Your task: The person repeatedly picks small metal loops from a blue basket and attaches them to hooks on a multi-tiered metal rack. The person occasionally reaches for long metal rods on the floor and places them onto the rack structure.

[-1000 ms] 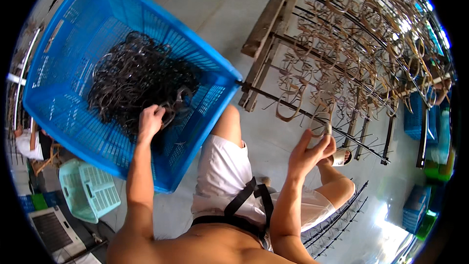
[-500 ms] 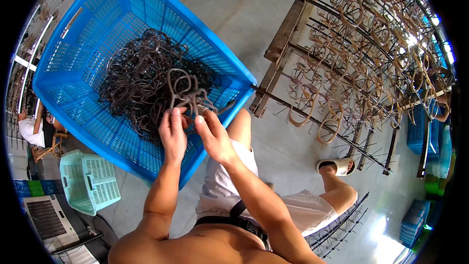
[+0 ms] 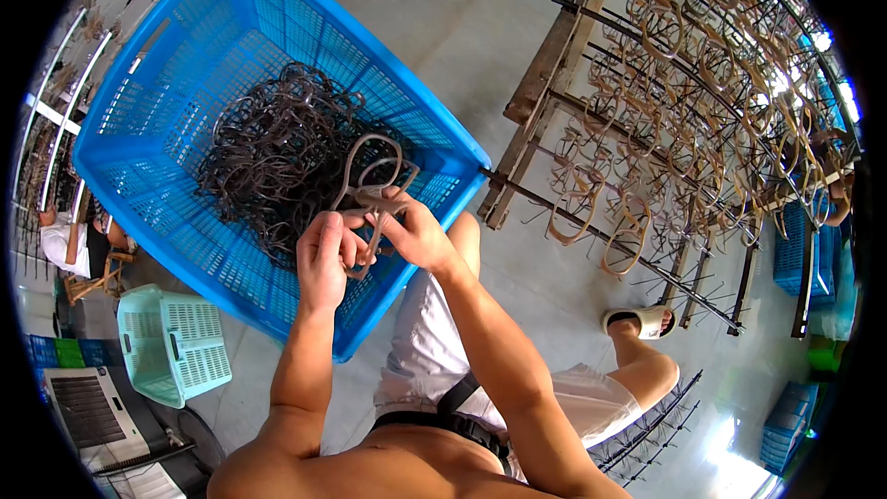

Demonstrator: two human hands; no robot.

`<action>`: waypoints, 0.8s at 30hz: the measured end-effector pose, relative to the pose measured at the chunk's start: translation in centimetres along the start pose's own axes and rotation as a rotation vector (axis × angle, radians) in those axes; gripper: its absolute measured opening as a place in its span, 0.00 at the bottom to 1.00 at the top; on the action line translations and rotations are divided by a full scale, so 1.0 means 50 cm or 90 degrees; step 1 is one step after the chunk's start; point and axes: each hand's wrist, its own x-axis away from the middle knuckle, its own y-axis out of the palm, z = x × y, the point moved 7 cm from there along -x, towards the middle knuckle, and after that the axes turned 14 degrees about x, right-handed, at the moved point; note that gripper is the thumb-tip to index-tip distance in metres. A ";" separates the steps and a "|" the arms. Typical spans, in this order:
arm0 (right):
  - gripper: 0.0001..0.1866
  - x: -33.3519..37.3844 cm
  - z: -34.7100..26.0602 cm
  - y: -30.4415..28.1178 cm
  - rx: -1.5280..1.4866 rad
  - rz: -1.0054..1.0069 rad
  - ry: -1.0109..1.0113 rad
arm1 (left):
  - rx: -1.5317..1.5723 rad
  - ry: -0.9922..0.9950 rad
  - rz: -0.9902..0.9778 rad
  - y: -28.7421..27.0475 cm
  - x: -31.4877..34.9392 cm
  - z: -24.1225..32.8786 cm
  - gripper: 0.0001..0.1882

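A large blue mesh basket (image 3: 189, 32) stands before me, tilted in my view. Inside it lies a tangled heap of dark, shiny loops (image 3: 277, 134). Above its near right corner, both my hands have closed on a grey-brown looped strap piece (image 3: 371, 194). My left hand (image 3: 323, 254) pinches its lower end. My right hand (image 3: 413, 233) grips it near the middle with thumb and fingers. Larger loops of the piece stick up beyond my fingers. Its exact kind I cannot make out.
To the right, a rack with a wooden beam (image 3: 547, 83) and dark bars carries many brown loops (image 3: 577, 187) on thin prongs. A pale green crate (image 3: 189, 342) sits at lower left. Another person (image 3: 78, 245) sits at far left. My sandalled foot (image 3: 639, 322) is below the rack.
The looped piece has turned and come closer to me, with part of it now hanging below my fingers. My right hand has risen and turned inward. The basket appears slightly shifted right.
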 end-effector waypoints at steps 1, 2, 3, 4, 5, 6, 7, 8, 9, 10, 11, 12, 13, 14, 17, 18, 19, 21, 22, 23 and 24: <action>0.20 0.003 -0.004 0.016 -0.102 -0.018 0.047 | -0.092 0.063 0.042 -0.006 0.001 0.015 0.14; 0.18 0.008 -0.005 0.034 -0.202 -0.036 0.096 | -0.185 0.125 0.085 -0.010 0.003 0.030 0.12; 0.13 0.010 -0.003 0.050 -0.293 -0.012 0.117 | -0.232 0.179 0.110 -0.018 0.003 0.035 0.07; 0.13 0.011 -0.001 0.059 -0.315 -0.034 0.163 | -0.213 0.183 0.126 -0.026 0.003 0.034 0.07; 0.12 0.013 0.000 0.066 -0.337 -0.056 0.208 | -0.193 0.187 0.141 -0.032 0.001 0.035 0.07; 0.12 0.015 0.001 0.073 -0.357 -0.077 0.254 | -0.172 0.191 0.155 -0.038 -0.003 0.034 0.07; 0.11 0.014 -0.010 0.076 -0.384 -0.081 0.267 | -0.129 0.230 0.156 -0.048 -0.010 0.037 0.07; 0.11 0.013 -0.018 0.075 -0.358 -0.088 0.270 | -0.058 0.204 0.157 -0.063 -0.017 0.037 0.07; 0.12 0.012 -0.025 0.072 -0.332 -0.094 0.273 | -0.035 0.190 0.163 -0.074 -0.025 0.039 0.08; 0.12 0.012 -0.026 0.068 -0.304 -0.099 0.277 | -0.009 0.174 0.170 -0.080 -0.035 0.036 0.08; 0.12 0.006 -0.029 0.050 -0.217 -0.017 0.226 | -0.020 0.138 0.165 -0.073 -0.042 0.040 0.08; 0.11 0.011 -0.032 0.036 -0.099 0.043 0.219 | -0.029 0.103 0.123 -0.076 -0.053 0.031 0.09; 0.11 0.016 -0.050 0.021 0.020 0.101 0.210 | -0.021 0.097 0.129 -0.070 -0.053 0.033 0.09; 0.11 0.022 -0.064 0.008 0.139 0.160 0.198 | -0.013 0.091 0.135 -0.060 -0.052 0.033 0.09; 0.13 0.037 -0.099 -0.011 0.342 0.323 0.060 | 0.083 -0.005 0.191 -0.034 -0.048 0.027 0.08; 0.14 0.044 -0.122 -0.015 0.439 0.380 -0.024 | 0.118 -0.039 0.234 -0.033 -0.045 0.024 0.07; 0.14 0.048 -0.119 -0.015 0.464 0.377 -0.004 | 0.091 -0.019 0.238 -0.033 -0.041 0.023 0.08; 0.14 0.048 -0.126 -0.018 0.474 0.407 -0.020 | 0.063 0.017 0.218 -0.042 -0.045 0.006 0.09; 0.14 0.049 -0.124 -0.011 0.475 0.415 -0.026 | 0.022 0.086 0.261 -0.061 -0.049 0.001 0.09; 0.14 0.044 -0.118 0.007 0.426 0.391 -0.032 | -0.024 0.180 0.275 -0.101 -0.064 -0.010 0.10; 0.14 0.045 -0.111 0.012 0.408 0.360 0.002 | -0.066 0.268 0.280 -0.124 -0.073 -0.015 0.11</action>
